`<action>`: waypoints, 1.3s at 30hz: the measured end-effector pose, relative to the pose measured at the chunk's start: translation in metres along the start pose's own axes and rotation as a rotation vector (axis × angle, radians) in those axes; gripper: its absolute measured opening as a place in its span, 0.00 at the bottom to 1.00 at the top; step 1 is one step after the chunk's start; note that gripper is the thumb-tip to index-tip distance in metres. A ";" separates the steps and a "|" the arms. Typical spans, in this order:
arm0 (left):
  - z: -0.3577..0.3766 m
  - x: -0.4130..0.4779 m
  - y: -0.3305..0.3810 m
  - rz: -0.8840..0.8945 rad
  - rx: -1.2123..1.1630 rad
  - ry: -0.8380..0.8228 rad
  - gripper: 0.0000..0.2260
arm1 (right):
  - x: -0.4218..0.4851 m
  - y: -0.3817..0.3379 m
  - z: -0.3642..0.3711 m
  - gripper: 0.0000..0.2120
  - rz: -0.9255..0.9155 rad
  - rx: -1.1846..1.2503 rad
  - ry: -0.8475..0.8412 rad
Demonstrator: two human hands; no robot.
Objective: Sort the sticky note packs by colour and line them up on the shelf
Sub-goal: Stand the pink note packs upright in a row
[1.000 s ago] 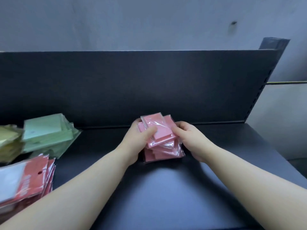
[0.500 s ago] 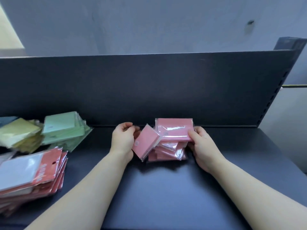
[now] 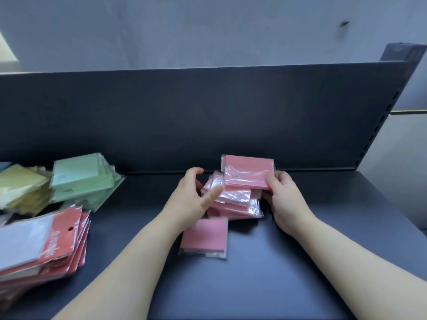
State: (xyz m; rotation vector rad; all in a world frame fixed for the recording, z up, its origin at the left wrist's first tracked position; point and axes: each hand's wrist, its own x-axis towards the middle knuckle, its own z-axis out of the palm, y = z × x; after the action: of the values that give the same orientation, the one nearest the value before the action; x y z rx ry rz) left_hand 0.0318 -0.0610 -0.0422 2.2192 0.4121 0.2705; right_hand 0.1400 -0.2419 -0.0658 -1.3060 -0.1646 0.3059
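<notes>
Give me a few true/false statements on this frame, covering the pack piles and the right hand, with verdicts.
1. The right hand pinches a pink plastic-wrapped sticky note pack above the pile of pink packs. True.
2. The pile of green wrapped packs lies to the right of the pink pile. False: it lies to the left, beside the yellow packs.
3. A single pink pack lies flat on the dark shelf, nearer the camera than the pink pile. True.
4. The red-headed card packs with white notes stand upright against the back panel. False: they lie stacked flat at the front left.
</notes>
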 end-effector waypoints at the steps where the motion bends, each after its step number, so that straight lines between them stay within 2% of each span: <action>1: -0.003 -0.002 0.000 0.020 0.048 -0.086 0.41 | 0.000 0.000 0.000 0.06 -0.003 -0.008 -0.002; 4: -0.009 -0.008 -0.001 0.059 0.222 -0.281 0.55 | -0.001 -0.001 0.001 0.07 -0.012 -0.029 0.002; 6: -0.009 -0.009 -0.002 0.083 0.291 -0.267 0.57 | -0.001 -0.002 0.000 0.07 -0.013 -0.038 0.001; 9: -0.006 -0.007 -0.003 0.165 0.269 -0.137 0.50 | -0.001 -0.002 -0.002 0.06 -0.022 -0.065 0.007; 12: 0.002 -0.005 -0.001 0.271 0.194 -0.104 0.39 | -0.004 -0.003 -0.003 0.05 -0.036 -0.093 -0.024; 15: 0.009 -0.004 0.000 0.302 0.185 -0.100 0.38 | -0.006 -0.004 -0.003 0.06 -0.047 -0.107 -0.037; 17: 0.008 -0.002 0.000 0.324 0.158 -0.041 0.35 | -0.005 -0.004 -0.005 0.04 -0.069 -0.098 0.017; 19: 0.005 0.000 0.000 0.332 0.153 0.041 0.30 | -0.002 -0.005 -0.007 0.08 -0.076 -0.077 0.102; 21: 0.003 -0.001 -0.001 0.319 0.147 0.081 0.28 | 0.000 -0.007 -0.008 0.15 -0.053 0.001 0.132; 25: 0.009 -0.005 0.001 0.288 0.057 -0.012 0.26 | 0.001 -0.014 -0.011 0.23 0.002 0.095 0.064; 28: 0.015 -0.005 0.003 0.226 0.009 0.076 0.22 | -0.001 -0.018 -0.013 0.21 0.040 0.084 -0.027; 32: 0.013 -0.004 0.004 0.050 -0.090 0.076 0.30 | -0.001 -0.019 -0.015 0.15 0.078 0.077 -0.023; 33: 0.012 -0.003 0.004 0.023 -0.113 0.050 0.29 | 0.000 -0.018 -0.016 0.13 0.085 0.083 -0.003; 36: 0.010 -0.003 0.004 -0.051 -0.298 0.009 0.12 | 0.001 -0.019 -0.017 0.09 0.089 0.092 0.049; 39: 0.010 0.001 0.002 -0.149 -0.435 0.079 0.10 | 0.002 -0.020 -0.018 0.08 0.086 0.129 0.081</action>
State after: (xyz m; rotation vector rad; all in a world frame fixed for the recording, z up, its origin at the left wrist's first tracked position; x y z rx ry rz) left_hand 0.0361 -0.0690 -0.0468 1.7486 0.5063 0.3334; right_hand 0.1496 -0.2628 -0.0517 -1.1970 -0.0191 0.3310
